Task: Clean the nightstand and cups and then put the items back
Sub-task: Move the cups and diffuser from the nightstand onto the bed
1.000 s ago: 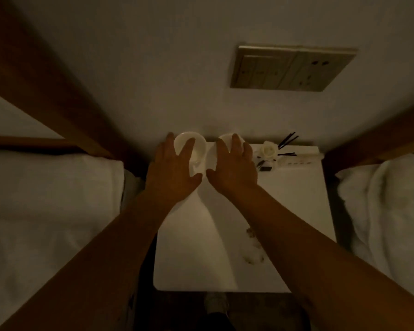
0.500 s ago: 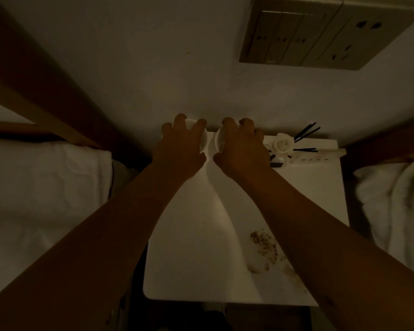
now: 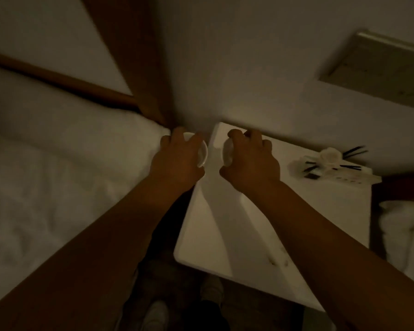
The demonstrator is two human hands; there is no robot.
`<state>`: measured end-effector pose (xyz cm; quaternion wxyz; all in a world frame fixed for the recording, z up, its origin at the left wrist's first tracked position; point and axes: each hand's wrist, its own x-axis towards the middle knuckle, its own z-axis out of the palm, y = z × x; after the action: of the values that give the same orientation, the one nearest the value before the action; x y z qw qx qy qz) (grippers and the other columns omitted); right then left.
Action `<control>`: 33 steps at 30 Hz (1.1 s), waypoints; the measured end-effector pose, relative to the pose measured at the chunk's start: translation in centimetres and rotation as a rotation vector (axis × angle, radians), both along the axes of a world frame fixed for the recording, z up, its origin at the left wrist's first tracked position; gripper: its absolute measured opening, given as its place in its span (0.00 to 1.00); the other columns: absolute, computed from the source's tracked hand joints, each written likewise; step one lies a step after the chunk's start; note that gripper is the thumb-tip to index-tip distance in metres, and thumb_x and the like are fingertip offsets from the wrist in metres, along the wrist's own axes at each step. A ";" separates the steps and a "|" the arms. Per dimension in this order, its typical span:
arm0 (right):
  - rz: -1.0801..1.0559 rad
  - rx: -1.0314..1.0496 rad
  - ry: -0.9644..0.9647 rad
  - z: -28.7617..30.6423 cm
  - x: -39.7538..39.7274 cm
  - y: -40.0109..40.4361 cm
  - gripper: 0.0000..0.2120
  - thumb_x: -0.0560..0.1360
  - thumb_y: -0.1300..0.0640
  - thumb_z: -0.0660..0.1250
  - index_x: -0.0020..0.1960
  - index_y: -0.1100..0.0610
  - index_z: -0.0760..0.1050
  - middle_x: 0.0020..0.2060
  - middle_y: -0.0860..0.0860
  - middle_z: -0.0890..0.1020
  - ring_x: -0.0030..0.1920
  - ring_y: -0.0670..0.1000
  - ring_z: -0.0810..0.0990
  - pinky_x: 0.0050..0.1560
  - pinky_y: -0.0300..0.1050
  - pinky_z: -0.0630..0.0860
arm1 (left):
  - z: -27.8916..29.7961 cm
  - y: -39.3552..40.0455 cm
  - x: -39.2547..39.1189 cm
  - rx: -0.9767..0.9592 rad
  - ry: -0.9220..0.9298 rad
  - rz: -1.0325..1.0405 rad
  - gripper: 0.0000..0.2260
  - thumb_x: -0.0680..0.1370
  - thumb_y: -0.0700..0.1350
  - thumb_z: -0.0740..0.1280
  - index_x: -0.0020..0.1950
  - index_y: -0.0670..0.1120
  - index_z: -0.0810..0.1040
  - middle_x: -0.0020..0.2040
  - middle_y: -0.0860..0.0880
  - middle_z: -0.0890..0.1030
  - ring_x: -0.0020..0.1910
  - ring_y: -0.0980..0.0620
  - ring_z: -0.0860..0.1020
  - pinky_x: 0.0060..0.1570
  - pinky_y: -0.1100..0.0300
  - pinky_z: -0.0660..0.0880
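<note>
A: What is seen closest?
B: Two shoes (image 3: 157,316) are seen on the dark floor at the bottom. Two bare arms are stretched forward above them.

A: And a little further?
B: A white bench (image 3: 320,211) is seen between two beds. Some small brown crumbs (image 3: 277,260) are spotted near its front edge.

A: What is held?
B: A white cup (image 3: 202,152) is grasped from above by the left hand (image 3: 177,161). The grip is closed around it. This cup is held just past the left edge of the bench, beside the white bed (image 3: 58,175). Another white cup (image 3: 227,151) is grasped by the right hand (image 3: 251,163), and the fingers are curled over its top. This cup is kept at the back left corner of the bench. It cannot be told if the cups are touching the bench.

A: What is seen at the back?
B: A small white flower with black sticks (image 3: 330,158) is placed at the back right of the bench, well apart from the hands. A switch panel (image 3: 378,72) is fixed on the wall behind.
</note>
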<state>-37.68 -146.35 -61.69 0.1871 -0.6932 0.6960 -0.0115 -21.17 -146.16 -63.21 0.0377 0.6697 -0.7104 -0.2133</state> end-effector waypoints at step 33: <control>1.285 -0.020 -0.150 -1.0 52.4 40.2 0.37 0.62 0.45 0.74 0.66 0.43 0.61 0.65 0.51 0.66 0.59 0.57 0.69 0.37 0.46 0.66 | 1.7 56.0 39.8 0.014 -0.059 1.361 0.35 0.66 0.50 0.76 0.68 0.59 0.63 0.67 0.48 0.64 0.63 0.42 0.67 0.40 0.52 0.69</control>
<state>14.74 -106.19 -62.70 0.1984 -0.9706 0.1274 0.0477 18.60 -90.21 -61.55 0.1399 0.9731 -0.1304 -0.1283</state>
